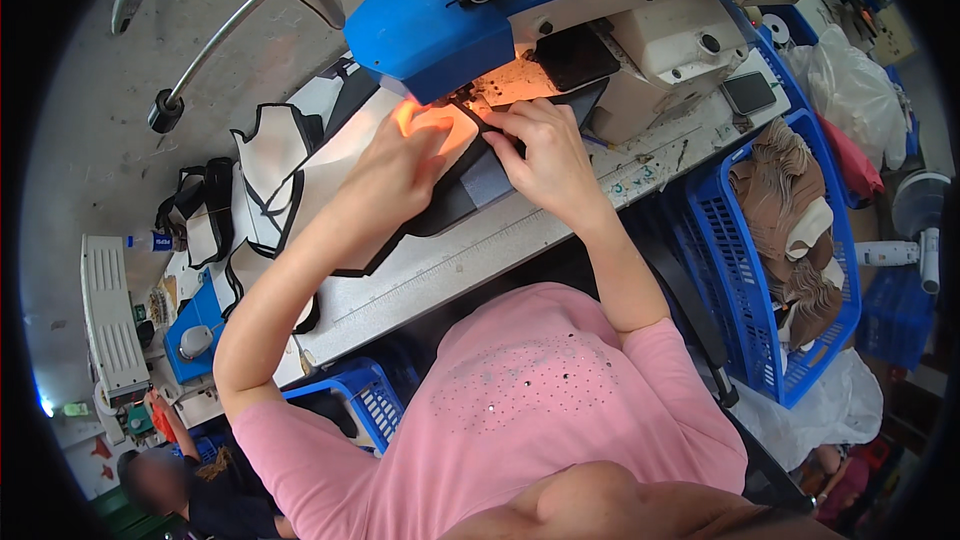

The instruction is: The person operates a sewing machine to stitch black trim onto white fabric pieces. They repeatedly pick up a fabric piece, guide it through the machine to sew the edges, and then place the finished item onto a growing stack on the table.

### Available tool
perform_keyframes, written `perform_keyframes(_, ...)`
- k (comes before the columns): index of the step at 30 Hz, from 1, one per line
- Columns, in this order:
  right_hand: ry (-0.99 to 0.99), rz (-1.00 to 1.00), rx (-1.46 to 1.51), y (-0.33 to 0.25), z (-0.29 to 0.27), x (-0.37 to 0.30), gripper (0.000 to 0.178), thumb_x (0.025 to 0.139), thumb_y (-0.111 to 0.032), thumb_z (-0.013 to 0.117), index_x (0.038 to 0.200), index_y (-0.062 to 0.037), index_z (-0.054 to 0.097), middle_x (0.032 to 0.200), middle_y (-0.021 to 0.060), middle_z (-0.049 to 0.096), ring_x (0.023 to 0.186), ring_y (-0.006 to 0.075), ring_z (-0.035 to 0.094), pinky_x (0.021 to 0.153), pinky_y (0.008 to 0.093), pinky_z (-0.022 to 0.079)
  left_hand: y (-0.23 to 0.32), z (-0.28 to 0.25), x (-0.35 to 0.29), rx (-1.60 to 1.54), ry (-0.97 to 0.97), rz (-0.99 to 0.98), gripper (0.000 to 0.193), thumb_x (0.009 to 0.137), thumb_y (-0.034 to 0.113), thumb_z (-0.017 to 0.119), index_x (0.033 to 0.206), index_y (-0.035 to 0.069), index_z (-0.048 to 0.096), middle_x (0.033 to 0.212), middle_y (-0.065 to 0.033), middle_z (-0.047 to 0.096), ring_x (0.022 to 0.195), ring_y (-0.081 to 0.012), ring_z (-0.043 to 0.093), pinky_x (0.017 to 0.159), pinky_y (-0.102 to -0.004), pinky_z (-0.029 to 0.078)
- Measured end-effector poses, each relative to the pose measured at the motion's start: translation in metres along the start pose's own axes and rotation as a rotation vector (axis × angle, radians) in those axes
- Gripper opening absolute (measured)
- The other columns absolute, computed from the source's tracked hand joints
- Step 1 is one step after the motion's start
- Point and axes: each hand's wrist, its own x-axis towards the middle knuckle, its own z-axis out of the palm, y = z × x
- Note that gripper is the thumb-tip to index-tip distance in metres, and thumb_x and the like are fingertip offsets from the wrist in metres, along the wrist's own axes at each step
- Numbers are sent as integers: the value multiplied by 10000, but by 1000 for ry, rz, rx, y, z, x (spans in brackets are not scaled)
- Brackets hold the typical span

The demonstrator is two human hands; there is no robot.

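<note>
A white fabric piece with black edging (345,165) lies across the sewing machine's bed, its far end under the blue sewing machine head (430,35). My left hand (400,165) rests on this piece, its fingers bent and closed on the fabric beside the lit needle area. Close by on the right, my right hand (540,150) pinches the black edging (478,125) between thumb and fingers. The needle itself is hidden by the machine head and my fingers. Other black-edged white pieces (268,155) lie left of my left forearm.
A blue basket (790,385) of stacked brown and white pieces (790,210) stands at my right. Another blue basket (375,405) is below the table's front edge. A phone-like dark device (748,93) lies on the table's right end. At lower left, another person (215,500) is nearby.
</note>
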Motion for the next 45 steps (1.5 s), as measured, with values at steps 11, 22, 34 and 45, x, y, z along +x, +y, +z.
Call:
perform_keyframes(11,-3,-16,23,3,1,-2,103,735,-101,607,803,-59,671,749,39,589,785,206,533,686,337,344,-40,-29,21,315,-131,219,335,790,141,610,1121,190,601,854,-154,526,884,-328,488,790,-382,425)
perform_keyframes(22,-2,-22,33,3,1,-2,92,733,-94,604,789,-59,669,735,39,588,780,205,537,673,341,344,-6,-24,10,357,-238,-126,413,817,104,552,1226,121,497,1190,-177,423,1088,-350,402,908,-416,382)
perform_keyframes(34,-69,-32,-24,-4,-5,-2,190,706,-160,651,861,-52,656,813,56,593,847,212,524,717,344,346,19,-4,9,345,-190,-304,372,823,239,517,1100,-8,534,1147,-229,492,982,-375,496,861,-424,401)
perform_keyframes(45,-43,-35,-78,-5,8,5,230,701,-210,662,855,-41,631,810,87,580,829,236,521,729,355,352,-26,-6,29,419,-62,-313,395,749,397,612,984,80,622,1094,-106,542,1032,-283,476,808,-375,458)
